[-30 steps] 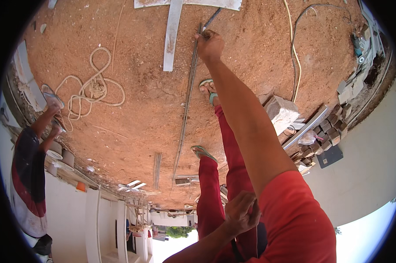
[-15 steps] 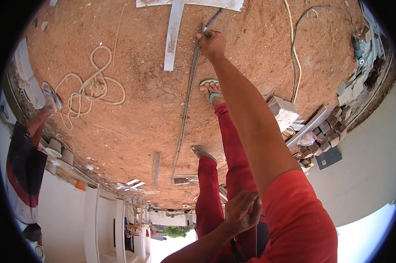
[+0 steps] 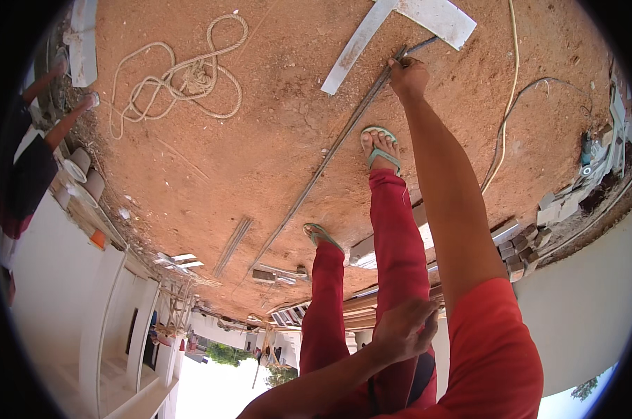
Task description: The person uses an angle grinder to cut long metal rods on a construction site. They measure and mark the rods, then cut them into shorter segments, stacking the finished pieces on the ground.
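A long steel rod (image 3: 330, 150) lies on the red dirt ground (image 3: 260, 140), running from upper right of centre down toward lower centre. The right hand (image 3: 408, 75), in the upper right, has its grip closed around the rod's upper end, just below a pale flat board (image 3: 400, 24). The left hand (image 3: 405, 328), at lower centre, rests on the red trouser leg (image 3: 396, 230), fingers seemingly loosely curled, holding nothing. A coiled rope (image 3: 186, 77) lies upper left.

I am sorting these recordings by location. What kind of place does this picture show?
Probably an outdoor building site. The ground is bare reddish dirt, with long steel rods gripped at one end by the right hand, a coiled rope, and stacked bricks.
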The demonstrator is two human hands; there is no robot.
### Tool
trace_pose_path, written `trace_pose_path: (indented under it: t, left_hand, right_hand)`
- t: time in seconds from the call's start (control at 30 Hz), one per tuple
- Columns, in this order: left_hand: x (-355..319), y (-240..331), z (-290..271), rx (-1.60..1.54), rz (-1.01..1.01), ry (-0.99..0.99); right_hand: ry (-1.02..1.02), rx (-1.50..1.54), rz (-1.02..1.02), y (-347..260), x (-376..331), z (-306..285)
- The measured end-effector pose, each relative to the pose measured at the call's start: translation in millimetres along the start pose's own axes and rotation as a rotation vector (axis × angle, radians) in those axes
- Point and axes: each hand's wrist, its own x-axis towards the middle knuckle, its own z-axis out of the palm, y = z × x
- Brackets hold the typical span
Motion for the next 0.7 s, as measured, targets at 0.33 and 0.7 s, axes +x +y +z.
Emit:
trace_pose_path:
  t: [0.33, 0.7]
  left_hand:
    - [-30.2, -28.2, 3.0, -0.231, 0.161, 0.199]
    - [-140.1, -123.9, -36.2, -0.974, 0.027, 0.330]
  right_hand:
    - [-0.228, -0.557, -0.409, 40.8, -48.1, -52.5]
    - [-0.631, -1.059, -0.315, 74.3, -356.1, -334.6]
